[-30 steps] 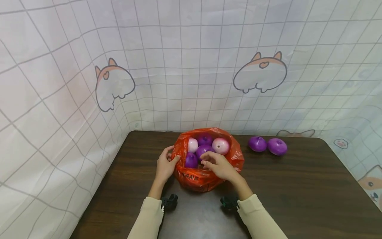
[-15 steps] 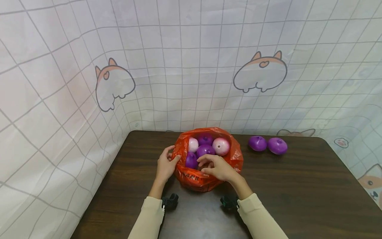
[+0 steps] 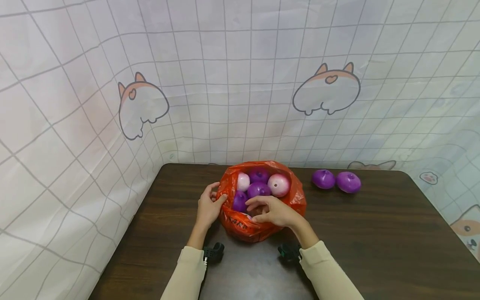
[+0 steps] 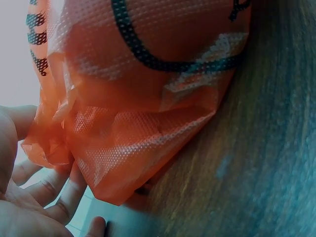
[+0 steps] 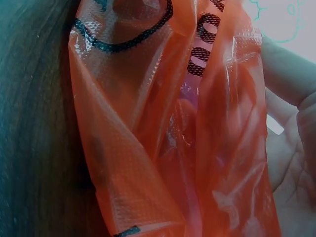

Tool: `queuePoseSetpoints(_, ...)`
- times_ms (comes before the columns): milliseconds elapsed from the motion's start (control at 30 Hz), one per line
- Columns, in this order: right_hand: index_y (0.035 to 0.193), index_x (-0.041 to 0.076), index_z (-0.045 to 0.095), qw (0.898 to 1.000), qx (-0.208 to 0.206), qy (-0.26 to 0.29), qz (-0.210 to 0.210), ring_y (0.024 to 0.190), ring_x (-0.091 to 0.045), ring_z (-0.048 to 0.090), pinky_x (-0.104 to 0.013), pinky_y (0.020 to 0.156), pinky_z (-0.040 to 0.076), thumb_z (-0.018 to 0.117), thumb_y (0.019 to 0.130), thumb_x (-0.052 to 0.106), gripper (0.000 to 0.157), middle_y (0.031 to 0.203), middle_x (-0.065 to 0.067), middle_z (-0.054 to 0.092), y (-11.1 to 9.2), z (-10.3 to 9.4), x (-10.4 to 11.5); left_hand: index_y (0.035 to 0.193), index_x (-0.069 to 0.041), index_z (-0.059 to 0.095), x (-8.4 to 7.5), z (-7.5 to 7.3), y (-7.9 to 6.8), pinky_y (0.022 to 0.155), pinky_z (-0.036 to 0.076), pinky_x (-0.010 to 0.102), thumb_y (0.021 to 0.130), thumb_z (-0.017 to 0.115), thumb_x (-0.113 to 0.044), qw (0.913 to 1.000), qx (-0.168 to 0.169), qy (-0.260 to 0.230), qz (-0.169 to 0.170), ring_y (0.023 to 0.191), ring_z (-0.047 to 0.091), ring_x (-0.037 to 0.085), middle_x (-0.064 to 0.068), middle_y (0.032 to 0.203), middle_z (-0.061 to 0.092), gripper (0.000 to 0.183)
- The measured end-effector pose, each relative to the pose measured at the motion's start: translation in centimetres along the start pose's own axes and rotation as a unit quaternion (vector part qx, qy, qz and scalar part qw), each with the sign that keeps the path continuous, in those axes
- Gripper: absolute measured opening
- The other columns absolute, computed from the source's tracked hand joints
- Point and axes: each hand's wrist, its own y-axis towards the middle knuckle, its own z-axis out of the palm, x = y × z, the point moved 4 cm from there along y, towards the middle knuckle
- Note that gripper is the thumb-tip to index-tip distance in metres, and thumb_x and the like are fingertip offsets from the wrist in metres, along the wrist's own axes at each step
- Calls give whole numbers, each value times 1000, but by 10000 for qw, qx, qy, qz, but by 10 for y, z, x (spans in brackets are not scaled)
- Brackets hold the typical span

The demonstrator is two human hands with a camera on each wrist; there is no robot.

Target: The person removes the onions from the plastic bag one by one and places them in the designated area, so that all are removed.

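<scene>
The work seemed well along but unfinished: the red plastic bag (image 3: 245, 232) stood open on the worktop (image 3: 375, 229), its mouth neither tied nor folded over. Inside it sat three purple onion-like pieces (image 3: 258, 190), a pale pink piece (image 3: 278, 186) and a whitish piece (image 3: 243, 182); a pale patch near the front rim was too small to identify. Outside, well apart to the right, lay a rounded purple piece (image 3: 323, 179) and a second purple piece (image 3: 348, 182) just beside it; whether these were left to be dealt with could not be judged. The left hand (image 3: 207, 210) held the bag's left side, film caught between its thumb and fingers (image 4: 47, 191). The right hand (image 3: 275, 212) reached bent over the front rim, its thumb apart from its forefinger; whether its remaining fingers gripped film or a piece beneath could not be told.
</scene>
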Motion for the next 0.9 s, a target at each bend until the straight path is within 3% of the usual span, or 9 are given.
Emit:
queuePoseSetpoints(267, 136, 9, 63, 9992, 335, -89, -211, 98, -22, 65, -33, 89, 56, 68, 97, 9, 40, 128, -9, 68, 6, 10, 1, 140, -18, 59, 0, 0, 0, 73, 58, 34, 94, 73, -20, 10000, 9, 55, -49, 82, 65, 21, 12, 98, 70, 48)
queuePoseSetpoints(433, 140, 14, 60, 9983, 567, 49, -133, 112, -23, 66, -40, 100, 55, 67, 96, 7, 45, 134, -6, 65, 6, 16, 2, 139, -18, 60, -1, 1, -1, 71, 56, 31, 94, 73, -20, 10000, -14, 62, -18, 82, 65, 20, 12, 98, 70, 46)
queuePoseSetpoints(567, 143, 15, 58, 9976, 677, 80, -156, 114, -26, 65, -45, 101, 54, 67, 94, 6, 50, 136, -7, 63, 4, 18, 2, 138, -17, 60, -1, 2, -1, 69, 55, 30, 94, 72, -19, 10000, -14, 90, 5, 82, 64, 20, 12, 98, 69, 46)
queuePoseSetpoints(900, 151, 25, 51, 9947, 1031, 61, 30, 104, -19, 63, -30, 87, 53, 69, 87, 4, 69, 133, -7, 57, 4, 26, -7, 139, -16, 59, 0, 4, -2, 67, 51, 29, 96, 70, -18, 9995, -43, 300, 88, 82, 63, 21, 11, 98, 67, 45)
